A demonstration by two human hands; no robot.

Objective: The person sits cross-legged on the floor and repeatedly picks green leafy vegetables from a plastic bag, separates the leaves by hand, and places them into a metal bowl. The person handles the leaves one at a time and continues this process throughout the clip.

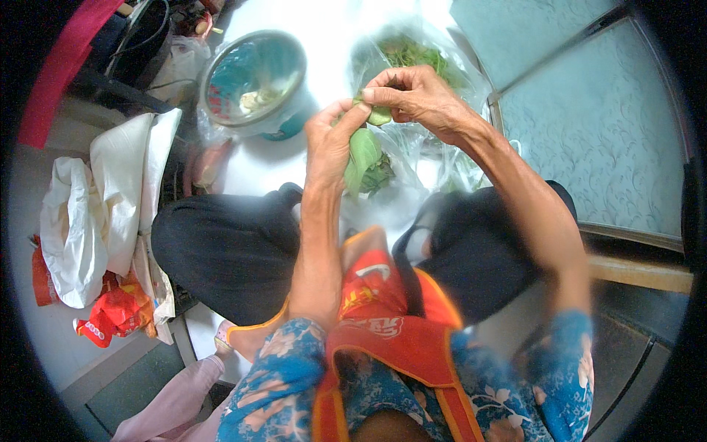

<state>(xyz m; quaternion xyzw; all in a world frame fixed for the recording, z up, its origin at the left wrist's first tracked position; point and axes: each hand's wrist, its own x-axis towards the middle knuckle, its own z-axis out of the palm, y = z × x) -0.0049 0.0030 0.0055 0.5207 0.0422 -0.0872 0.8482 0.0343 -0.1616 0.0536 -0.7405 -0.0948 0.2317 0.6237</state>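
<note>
My left hand (334, 138) pinches green leaves near its thumb, and a broad green leaf (363, 152) hangs below its fingers. Beside it, my right hand (411, 99) grips another part of the greens between thumb and fingers; the two thumbs nearly touch. Darker leafy greens (378, 175) lie beneath the hands, partly hidden. Behind my right hand, an open clear plastic bag (469, 83) holds thin green stems (414, 55). More clear plastic lies below that hand.
A plastic bucket (298, 83) with pale pieces inside stands at upper left. White sacks (119, 193) and a red bag (119, 312) hang at left. Patterned glass panels (596, 132) stand at right. Another person's pink-clothed leg (177, 398) is at lower left.
</note>
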